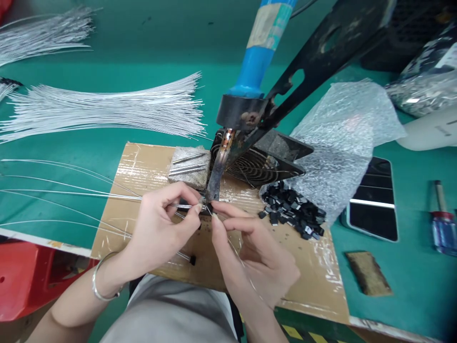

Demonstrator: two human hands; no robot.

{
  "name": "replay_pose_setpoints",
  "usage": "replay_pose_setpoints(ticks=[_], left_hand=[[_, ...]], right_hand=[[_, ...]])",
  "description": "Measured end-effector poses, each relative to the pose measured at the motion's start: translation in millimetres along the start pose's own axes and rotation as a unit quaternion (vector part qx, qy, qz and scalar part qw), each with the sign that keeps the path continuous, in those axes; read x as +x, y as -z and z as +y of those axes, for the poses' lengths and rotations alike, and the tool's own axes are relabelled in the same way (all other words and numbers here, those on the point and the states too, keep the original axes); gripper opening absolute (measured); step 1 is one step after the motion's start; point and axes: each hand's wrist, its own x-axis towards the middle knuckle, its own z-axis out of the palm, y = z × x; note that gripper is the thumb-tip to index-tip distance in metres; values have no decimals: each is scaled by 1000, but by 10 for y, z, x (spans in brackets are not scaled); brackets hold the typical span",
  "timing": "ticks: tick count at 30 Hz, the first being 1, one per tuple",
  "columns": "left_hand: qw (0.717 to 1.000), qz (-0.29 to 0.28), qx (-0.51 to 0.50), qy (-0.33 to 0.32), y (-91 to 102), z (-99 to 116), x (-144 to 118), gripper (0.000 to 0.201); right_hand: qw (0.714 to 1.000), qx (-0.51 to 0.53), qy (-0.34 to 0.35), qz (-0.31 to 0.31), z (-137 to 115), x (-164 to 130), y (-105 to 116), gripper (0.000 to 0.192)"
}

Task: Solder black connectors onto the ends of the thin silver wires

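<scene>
Green matting covers the workbench (107, 52), with fans of white wires (103, 109) spread over its left half. On it, near the front edge, lies a taped cardboard sheet (150, 166), and a sheet of bubble wrap (342, 138) lies crumpled to the right. A blue-handled soldering iron (250, 81) slopes down from its black stand (321, 47), its tip just above both hands. A pile of small black parts (293, 209) sits beside the bubble wrap. The left hand (160, 228) pinches a thin wire (107, 195) between thumb and forefinger right at the iron's tip. The right hand (250, 252) pinches closed on something tiny there; what it is I cannot tell.
</scene>
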Motion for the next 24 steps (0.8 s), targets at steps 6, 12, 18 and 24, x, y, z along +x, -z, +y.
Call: replay_pose_setpoints(ticks=[6,12,18,24], left_hand=[[1000,2,-13,-1,2,7,-6,12],[1000,3,-13,-6,9,-3,-11,13],[1000,1,8,-10,-4,-10,6,13],[1000,-1,4,-4,-7,-13,-2,13]], right_hand=[[1000,-3,12,8,-3,-5,-6,19],[1000,7,0,11,-6,-27,-11,18],[1000,-5,19,9,1,6,-12,17],[1000,-9,19,16,13,12,-23,17]])
